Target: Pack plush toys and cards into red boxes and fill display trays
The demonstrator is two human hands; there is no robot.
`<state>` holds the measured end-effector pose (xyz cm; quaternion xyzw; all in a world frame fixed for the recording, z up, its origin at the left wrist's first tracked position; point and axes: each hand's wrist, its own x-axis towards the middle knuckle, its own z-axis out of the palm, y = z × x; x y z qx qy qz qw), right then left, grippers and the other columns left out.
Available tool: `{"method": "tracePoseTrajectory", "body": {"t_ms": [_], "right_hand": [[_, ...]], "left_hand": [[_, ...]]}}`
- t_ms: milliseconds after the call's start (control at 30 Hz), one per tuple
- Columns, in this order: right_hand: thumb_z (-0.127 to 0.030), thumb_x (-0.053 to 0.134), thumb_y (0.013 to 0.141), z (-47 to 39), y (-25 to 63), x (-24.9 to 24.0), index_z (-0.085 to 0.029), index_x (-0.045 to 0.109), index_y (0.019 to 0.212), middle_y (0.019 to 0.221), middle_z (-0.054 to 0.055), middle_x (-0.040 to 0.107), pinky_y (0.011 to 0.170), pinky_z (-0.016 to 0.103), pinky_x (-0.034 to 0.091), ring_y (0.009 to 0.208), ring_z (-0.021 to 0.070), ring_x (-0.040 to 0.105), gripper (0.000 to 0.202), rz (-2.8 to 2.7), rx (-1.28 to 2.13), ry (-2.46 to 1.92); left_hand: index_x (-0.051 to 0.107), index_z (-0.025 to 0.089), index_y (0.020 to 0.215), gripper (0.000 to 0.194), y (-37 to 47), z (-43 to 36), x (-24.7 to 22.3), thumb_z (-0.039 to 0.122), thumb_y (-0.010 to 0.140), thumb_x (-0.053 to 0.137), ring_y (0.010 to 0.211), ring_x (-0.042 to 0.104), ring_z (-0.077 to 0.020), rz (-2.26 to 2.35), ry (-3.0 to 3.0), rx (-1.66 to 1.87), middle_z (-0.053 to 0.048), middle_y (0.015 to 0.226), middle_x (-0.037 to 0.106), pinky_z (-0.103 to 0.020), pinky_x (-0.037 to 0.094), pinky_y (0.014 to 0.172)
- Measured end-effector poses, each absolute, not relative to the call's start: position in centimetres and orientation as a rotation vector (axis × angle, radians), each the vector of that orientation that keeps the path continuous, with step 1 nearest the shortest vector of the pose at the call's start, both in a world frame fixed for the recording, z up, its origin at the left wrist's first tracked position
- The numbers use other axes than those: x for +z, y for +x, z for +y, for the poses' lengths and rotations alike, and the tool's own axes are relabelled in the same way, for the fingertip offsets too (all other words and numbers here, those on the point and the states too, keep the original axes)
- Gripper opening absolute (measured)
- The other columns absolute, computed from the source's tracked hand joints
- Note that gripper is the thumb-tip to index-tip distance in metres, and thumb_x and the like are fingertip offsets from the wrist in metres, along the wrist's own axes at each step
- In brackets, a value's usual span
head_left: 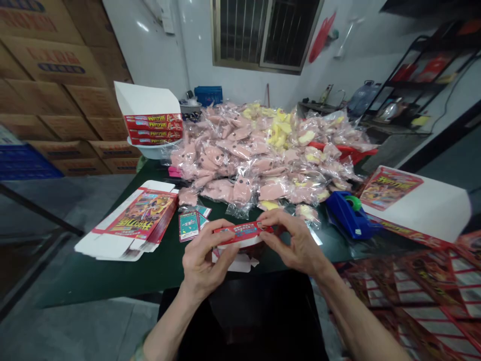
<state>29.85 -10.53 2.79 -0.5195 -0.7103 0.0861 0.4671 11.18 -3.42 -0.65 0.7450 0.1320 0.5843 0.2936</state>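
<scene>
Between my two hands is a red printed cardboard box (246,232), held level near the table's front edge. My left hand (206,255) pinches its left end, thumb below and fingers on top. At the other end, my right hand (291,240) grips it with thumb and fingers. White flaps (240,263) hang beneath the red panel. Just beyond my left hand lie several teal printed cards (188,225). To the left is a stack of flattened red-and-white cartons (145,215).
Plastic-wrapped pink and yellow plush toys (240,150) are heaped across the back of the green table (150,278). A blue tape dispenser (349,215) stands at right. An open display carton (153,128) holds red boxes at back left. Many red boxes (421,296) fill the lower right.
</scene>
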Motion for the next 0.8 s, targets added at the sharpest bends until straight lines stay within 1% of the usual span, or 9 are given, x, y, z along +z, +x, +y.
{"method": "tracePoseTrajectory", "body": {"t_ms": [100,167,333,400,467,533,567,633,800], "right_hand": [[-0.02,0.058,0.082,-10.1,30.7,5.3,-0.018,0.057,0.092,0.094,0.007,0.062,0.067,0.026,0.048,0.082,0.0156,0.06,0.01,-2.038,0.16,-1.308],[-0.019,0.055,0.084,-9.7,30.8,6.6,-0.018,0.06,0.097,0.087,0.004,0.062,0.067,0.026,0.046,0.078,0.0144,0.058,0.014,-2.21,0.147,-1.313],[-0.022,0.048,0.09,-9.3,30.7,6.9,-0.021,0.066,0.098,0.083,0.003,0.062,0.06,0.023,0.044,0.069,0.0128,0.058,0.02,-2.354,0.001,-1.293],[-0.025,0.047,0.091,-9.4,30.7,5.4,-0.022,0.063,0.107,0.092,0.005,0.064,0.064,0.025,0.049,0.077,0.0146,0.061,0.023,-2.274,-0.018,-1.274],[-0.026,0.047,0.091,-9.8,30.6,3.2,-0.022,0.051,0.126,0.112,0.009,0.062,0.079,0.031,0.052,0.099,0.0188,0.061,0.035,-2.127,-0.022,-1.262],[-0.023,0.046,0.091,-10.3,30.1,0.9,-0.021,0.033,0.139,0.131,0.013,0.051,0.094,0.038,0.048,0.121,0.0219,0.05,0.05,-1.964,-0.041,-1.248],[-0.02,0.045,0.091,-10.5,29.8,-0.1,-0.021,0.028,0.141,0.137,0.014,0.046,0.099,0.04,0.045,0.126,0.0222,0.045,0.053,-1.886,-0.054,-1.244],[-0.014,0.043,0.09,-10.7,29.2,-1.5,-0.023,0.029,0.141,0.14,0.014,0.042,0.101,0.041,0.043,0.128,0.0216,0.043,0.053,-1.767,-0.07,-1.236],[-0.015,0.047,0.089,-10.2,28.8,-1.6,-0.024,0.044,0.131,0.132,0.013,0.05,0.097,0.038,0.046,0.121,0.0211,0.05,0.043,-1.726,-0.069,-1.219]], "left_hand": [[0.066,0.017,0.089,0.018,10.9,-3.4,1.0,0.008,0.074,0.065,0.078,0.064,-0.0156,0.415,2.12,1.449,-0.008,0.091,0.067,-0.025,0.052,0.063],[0.066,0.017,0.091,0.018,10.5,-3.1,2.1,0.008,0.076,0.063,0.075,0.063,-0.014,0.395,2.231,1.33,-0.008,0.09,0.066,-0.023,0.051,0.06],[0.067,0.017,0.091,0.017,9.5,-2.0,3.4,0.009,0.079,0.059,0.079,0.064,-0.0149,0.335,2.402,1.16,-0.008,0.091,0.065,-0.025,0.053,0.066],[0.065,0.018,0.099,0.022,9.5,-1.9,2.7,0.01,0.081,0.058,0.087,0.064,-0.0168,0.349,2.42,1.177,-0.01,0.098,0.065,-0.027,0.053,0.073],[0.061,0.019,0.109,0.03,9.8,-1.9,1.3,0.013,0.08,0.06,0.097,0.062,-0.0198,0.367,2.385,1.273,-0.011,0.107,0.062,-0.032,0.053,0.08],[0.059,0.022,0.112,0.035,10.3,-2.1,-0.3,0.016,0.078,0.064,0.103,0.059,-0.0223,0.391,2.319,1.395,-0.011,0.114,0.059,-0.036,0.052,0.083],[0.059,0.023,0.111,0.035,10.6,-2.2,-1.0,0.015,0.077,0.065,0.104,0.058,-0.0226,0.399,2.286,1.453,-0.011,0.114,0.058,-0.037,0.052,0.082],[0.06,0.025,0.109,0.035,11.2,-2.5,-2.1,0.011,0.077,0.064,0.102,0.058,-0.0214,0.429,2.239,1.526,-0.009,0.114,0.057,-0.036,0.052,0.081],[0.055,0.025,0.114,0.044,12.1,-2.1,-2.4,0.004,0.076,0.062,0.093,0.06,-0.0176,0.437,2.236,1.581,-0.005,0.102,0.061,-0.031,0.051,0.079]]}}
